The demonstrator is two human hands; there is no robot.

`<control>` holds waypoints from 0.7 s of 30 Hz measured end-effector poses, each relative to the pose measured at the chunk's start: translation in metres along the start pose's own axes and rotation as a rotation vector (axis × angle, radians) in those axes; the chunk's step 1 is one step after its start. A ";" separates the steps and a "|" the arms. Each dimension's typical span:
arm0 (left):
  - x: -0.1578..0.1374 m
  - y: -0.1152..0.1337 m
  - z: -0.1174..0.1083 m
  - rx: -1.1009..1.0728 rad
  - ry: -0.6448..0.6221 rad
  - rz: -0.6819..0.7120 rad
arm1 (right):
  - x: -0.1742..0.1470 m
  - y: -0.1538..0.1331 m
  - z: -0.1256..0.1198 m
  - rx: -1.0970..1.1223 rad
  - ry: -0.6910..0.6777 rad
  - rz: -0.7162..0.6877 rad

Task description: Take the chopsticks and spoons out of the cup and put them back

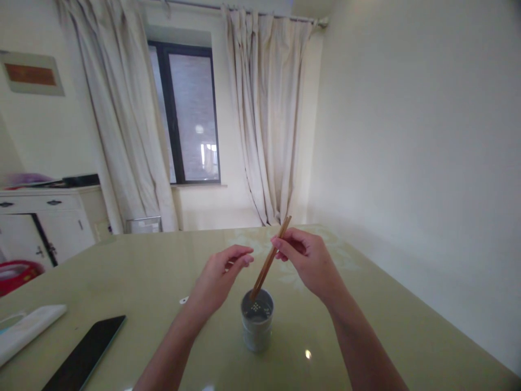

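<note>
A pair of wooden chopsticks (pixel 266 267) slants up and to the right, pinched near the upper end by my right hand (pixel 306 259). Their lower ends reach into the mouth of a grey cylindrical holder (pixel 257 332) with small holes in its bottom, upright on the table. To the left of the chopsticks, my left hand (pixel 220 277) hovers above the table, fingers bent and slightly apart, holding nothing. A small white round piece (pixel 184 300) lies by my left wrist, partly hidden behind it.
The glossy green tabletop (pixel 154 271) meets a white wall on the right. A dark phone or tablet (pixel 87 353) and a white object (pixel 32 328) lie at the left. Beyond stand a white cabinet (pixel 67 222), a red basin (pixel 18 277) and curtains (pixel 268 108).
</note>
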State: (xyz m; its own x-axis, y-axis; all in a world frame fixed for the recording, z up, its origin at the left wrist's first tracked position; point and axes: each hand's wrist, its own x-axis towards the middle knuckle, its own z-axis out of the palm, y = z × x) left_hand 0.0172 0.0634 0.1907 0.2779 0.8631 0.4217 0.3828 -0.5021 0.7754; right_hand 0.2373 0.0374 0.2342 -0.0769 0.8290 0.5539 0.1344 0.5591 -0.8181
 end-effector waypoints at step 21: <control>-0.015 -0.119 0.001 0.975 -0.333 -0.513 | 0.007 0.082 0.035 -0.469 -0.301 0.256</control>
State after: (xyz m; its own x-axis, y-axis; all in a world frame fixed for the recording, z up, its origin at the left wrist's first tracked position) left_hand -0.0318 0.1102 0.0921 0.0562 0.9938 -0.0960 0.9966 -0.0500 0.0659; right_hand 0.2127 0.0895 0.1660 -0.2516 0.9413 0.2251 0.6010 0.3342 -0.7260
